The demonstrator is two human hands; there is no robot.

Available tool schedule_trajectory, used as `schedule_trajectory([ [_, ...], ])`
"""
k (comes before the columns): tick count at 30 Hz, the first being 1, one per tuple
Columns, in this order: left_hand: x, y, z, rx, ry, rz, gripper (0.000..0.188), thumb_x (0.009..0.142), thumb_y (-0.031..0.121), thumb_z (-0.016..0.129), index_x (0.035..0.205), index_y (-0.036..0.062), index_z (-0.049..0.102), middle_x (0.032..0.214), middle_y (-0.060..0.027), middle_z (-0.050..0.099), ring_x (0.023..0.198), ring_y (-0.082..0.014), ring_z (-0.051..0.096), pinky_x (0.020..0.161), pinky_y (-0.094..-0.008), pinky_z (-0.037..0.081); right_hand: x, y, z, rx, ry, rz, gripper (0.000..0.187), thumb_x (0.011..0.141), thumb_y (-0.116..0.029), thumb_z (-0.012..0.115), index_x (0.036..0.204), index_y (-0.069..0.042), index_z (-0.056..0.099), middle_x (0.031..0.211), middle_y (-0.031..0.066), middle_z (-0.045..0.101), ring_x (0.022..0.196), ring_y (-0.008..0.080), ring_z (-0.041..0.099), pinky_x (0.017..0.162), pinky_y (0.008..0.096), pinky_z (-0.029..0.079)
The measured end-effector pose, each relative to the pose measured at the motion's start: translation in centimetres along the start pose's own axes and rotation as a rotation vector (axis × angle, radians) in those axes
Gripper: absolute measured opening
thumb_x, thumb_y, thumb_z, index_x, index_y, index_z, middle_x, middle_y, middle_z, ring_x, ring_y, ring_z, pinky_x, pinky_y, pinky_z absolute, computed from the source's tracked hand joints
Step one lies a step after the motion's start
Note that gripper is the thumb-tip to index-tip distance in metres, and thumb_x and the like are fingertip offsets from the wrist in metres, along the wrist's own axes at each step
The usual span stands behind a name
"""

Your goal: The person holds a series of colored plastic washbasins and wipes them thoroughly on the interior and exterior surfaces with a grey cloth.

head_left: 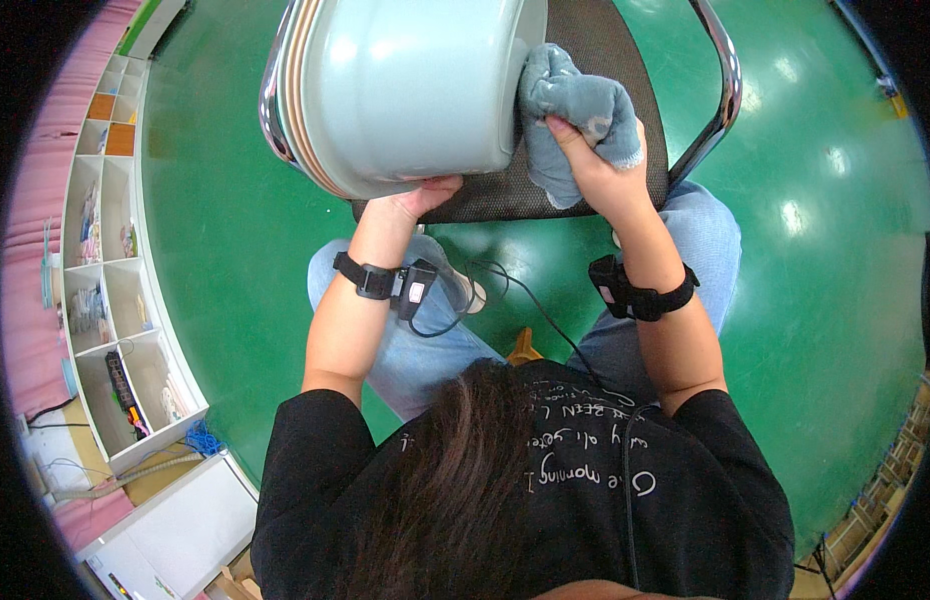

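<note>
While your right hand (607,182) works on the right of the scene, it is clenched around a folded grey-blue cloth (557,92), with your thumb pressed over the near face of the bundle. The cloth lies against, or just beside, the right edge of a pale blue basin (415,90); exact contact cannot be confirmed. The basin is tipped on its side above the dark seat of the chair (597,30), at the far side of the scene, left of the cloth. Several layered rims, pale blue and peach, show along its left.

Your left hand (423,196) is at the basin's near side, touching it from below; its fingers are partly hidden, so you cannot be recorded as either grasping or merely supporting it.

You wear a black strap (370,278) on the left wrist and another on the right. A white shelf unit (135,290) stands far to the left on the green floor (245,200).
</note>
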State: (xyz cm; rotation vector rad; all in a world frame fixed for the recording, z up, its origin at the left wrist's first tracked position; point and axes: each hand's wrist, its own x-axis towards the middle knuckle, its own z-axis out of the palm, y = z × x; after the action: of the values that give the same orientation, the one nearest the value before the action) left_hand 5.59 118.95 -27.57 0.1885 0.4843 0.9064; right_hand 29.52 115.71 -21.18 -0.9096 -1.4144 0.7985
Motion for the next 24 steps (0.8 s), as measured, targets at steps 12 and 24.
schedule_trajectory([
  [12, 0.2, -0.8, 1.8, 0.219, 0.219, 0.024, 0.028, 0.091, 0.041, 0.046, 0.094, 0.0149, 0.057, 0.071, 0.0007, 0.06, 0.044, -0.0078, 0.046, 0.034, -0.0188, 0.033, 0.3, 0.4, -1.4, -0.024, 0.246, -0.231, 0.031, 0.081, -0.007, 0.068, 0.108, -0.001, 0.053, 0.104, 0.0053, 0.057, 0.096, 0.0147, 0.055, 0.087, 0.0275, 0.042],
  [24, -0.6, -2.1, 4.9, 0.273, 0.351, 0.032, 0.029, 0.093, 0.023, 0.05, 0.108, -0.0004, 0.058, 0.086, -0.008, 0.066, 0.063, -0.0119, 0.065, 0.044, -0.0204, 0.052, 1.7, 0.7, -2.8, 0.007, 0.5, -0.211, 0.037, 0.084, -0.009, 0.068, 0.116, 0.0, 0.05, 0.112, 0.0076, 0.056, 0.103, 0.0154, 0.053, 0.093, 0.0281, 0.041],
])
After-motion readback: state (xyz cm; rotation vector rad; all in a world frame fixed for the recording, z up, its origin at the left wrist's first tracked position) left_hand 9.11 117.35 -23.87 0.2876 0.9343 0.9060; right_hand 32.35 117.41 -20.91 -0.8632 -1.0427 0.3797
